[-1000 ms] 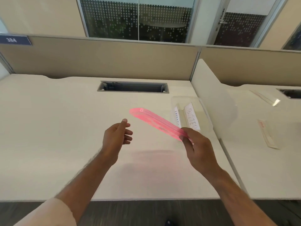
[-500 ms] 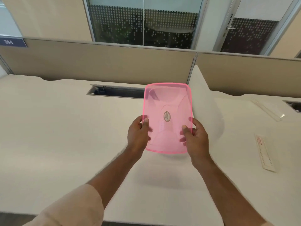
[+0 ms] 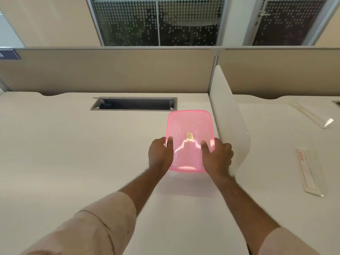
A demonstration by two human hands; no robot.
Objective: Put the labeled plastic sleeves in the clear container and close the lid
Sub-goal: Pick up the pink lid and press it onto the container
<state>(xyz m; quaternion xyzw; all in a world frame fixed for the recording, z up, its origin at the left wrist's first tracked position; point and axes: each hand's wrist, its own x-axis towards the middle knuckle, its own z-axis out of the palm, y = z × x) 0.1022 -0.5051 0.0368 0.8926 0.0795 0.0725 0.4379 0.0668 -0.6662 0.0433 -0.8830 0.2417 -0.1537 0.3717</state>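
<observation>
A translucent pink lid [image 3: 190, 126] with a small gold sticker at its middle lies flat over the clear container, which is almost wholly hidden beneath it; only a faint clear edge [image 3: 174, 176] shows below the lid's near rim. My left hand [image 3: 160, 155] grips the lid's left near edge, thumb on top. On the right near edge sits my right hand [image 3: 217, 159], thumb also on top. The sleeves seen earlier in the container are hidden under the lid.
A white divider panel [image 3: 228, 122] stands just right of the lid. On the neighbouring desk lie two plastic sleeves, one with a red label [image 3: 309, 172] and one farther back [image 3: 312, 115]. A cable slot [image 3: 134, 103] opens behind the lid. Beige partitions [image 3: 110, 70] close the back.
The pink lid went from tilted in my right hand alone, to upright in both hands, to lying flat and lower over the container. The view moved closer.
</observation>
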